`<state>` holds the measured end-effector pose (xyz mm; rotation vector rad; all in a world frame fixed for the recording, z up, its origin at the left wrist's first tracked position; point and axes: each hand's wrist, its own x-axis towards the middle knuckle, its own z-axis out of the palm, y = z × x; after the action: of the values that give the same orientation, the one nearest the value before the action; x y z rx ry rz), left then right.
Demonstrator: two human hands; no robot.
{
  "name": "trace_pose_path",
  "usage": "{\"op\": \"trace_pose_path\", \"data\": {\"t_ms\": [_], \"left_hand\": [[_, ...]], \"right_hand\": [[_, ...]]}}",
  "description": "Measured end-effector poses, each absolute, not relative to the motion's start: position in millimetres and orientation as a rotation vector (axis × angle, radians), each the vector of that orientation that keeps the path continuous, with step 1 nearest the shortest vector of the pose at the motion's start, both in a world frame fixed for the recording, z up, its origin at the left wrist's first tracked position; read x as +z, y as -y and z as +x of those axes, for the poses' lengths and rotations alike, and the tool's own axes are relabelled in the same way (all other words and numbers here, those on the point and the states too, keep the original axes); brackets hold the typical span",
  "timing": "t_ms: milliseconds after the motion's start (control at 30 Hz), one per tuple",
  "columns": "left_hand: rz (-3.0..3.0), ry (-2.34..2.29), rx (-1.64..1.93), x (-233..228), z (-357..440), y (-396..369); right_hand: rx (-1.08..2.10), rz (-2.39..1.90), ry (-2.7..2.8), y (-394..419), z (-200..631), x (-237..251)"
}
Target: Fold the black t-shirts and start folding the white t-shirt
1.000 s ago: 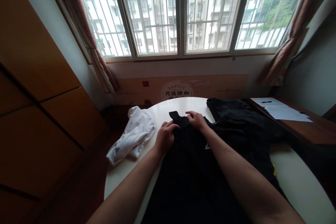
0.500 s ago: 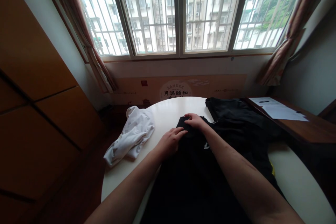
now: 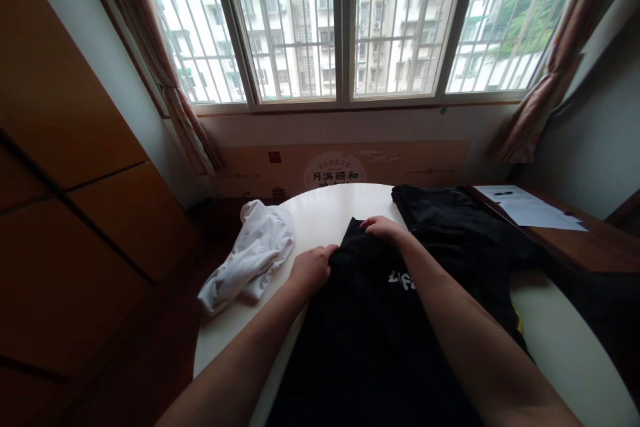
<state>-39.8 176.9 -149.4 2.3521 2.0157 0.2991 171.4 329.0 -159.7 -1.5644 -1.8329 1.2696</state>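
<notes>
The black shirt (image 3: 370, 320) lies on the table (image 3: 320, 203). The left hand (image 3: 311, 268) pinches its edge at 9 o'clock. The right hand (image 3: 384, 229) pinches its top at 12 o'clock, arm stretched forward.

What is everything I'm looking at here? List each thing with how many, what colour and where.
black garment with white print: one, black, spread on the table in front of the person, under both hands
second black garment: one, black, far right of the table
white garment: one, white, crumpled at the table's left edge
round table: one, white, centre
papers: a few sheets, white, on the brown desk at right
cardboard panel with printed characters: one, tan, against the wall under the window
window with bars: one, white frame, far wall
curtains: two, brownish, either side of the window
left hand: one, gripping the garment's left edge
right hand: one, gripping its far edge
</notes>
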Motion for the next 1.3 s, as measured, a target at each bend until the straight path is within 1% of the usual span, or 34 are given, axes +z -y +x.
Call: {"op": "trace_pose_path", "data": {"t_ms": [133, 200, 333, 400, 600, 633, 700, 767, 833, 933, 1033, 1167, 1300], "left_hand": [[2.313, -2.074, 0.142, -146.6, -41.7, -175.0], [2.384, -2.037, 0.136, -146.8, -42.1, -174.2], [2.609, -1.751, 0.388, -150.9, -43.6, -175.9], [2.608, -1.65, 0.49, -152.3, -45.9, -177.2], [2.587, -1.283, 0.446, -142.5, -56.4, -175.7], [2.555, -1.313, 0.464, -140.7, -56.6, -175.6], [2.444, -1.546, 0.487, -139.1, -54.4, -176.2], [2.323, -1.85, 0.437, -140.3, -49.6, -177.2], [2.246, -2.04, 0.344, -142.8, -44.0, -177.5], [2.227, -2.083, 0.29, -146.0, -37.4, -175.7], [2.195, -2.041, 0.32, -146.7, -34.2, -173.9], [2.102, -2.027, 0.419, -143.6, -37.0, -176.0], [1.923, -2.004, 0.545, -138.2, -48.8, -180.4]], "right_hand": [[1.174, -1.687, 1.988, -326.9, 176.1, -156.1], [1.091, -1.732, 2.026, -326.5, 176.4, -156.4], [0.787, -1.695, 2.038, -328.9, 173.5, -161.5], [0.702, -1.643, 2.059, -330.5, 171.7, -164.7], [0.62, -1.626, 2.104, -330.5, 169.9, -170.3], [0.603, -1.637, 2.099, -330.2, 170.0, -170.7], [0.559, -1.658, 2.08, -329.5, 170.1, -171.5], [0.49, -1.669, 2.061, -329.2, 170.1, -172.4], [0.394, -1.675, 2.056, -329.3, 169.6, -173.5], [0.284, -1.718, 2.088, -331.3, 168.2, -175.7], [0.268, -1.77, 2.155, -336.6, 167.0, -175.8], [0.267, -1.745, 2.217, -348.3, 163.7, -167.9], [0.248, -1.621, 2.209, -360.4, 154.2, -161.6]]}}
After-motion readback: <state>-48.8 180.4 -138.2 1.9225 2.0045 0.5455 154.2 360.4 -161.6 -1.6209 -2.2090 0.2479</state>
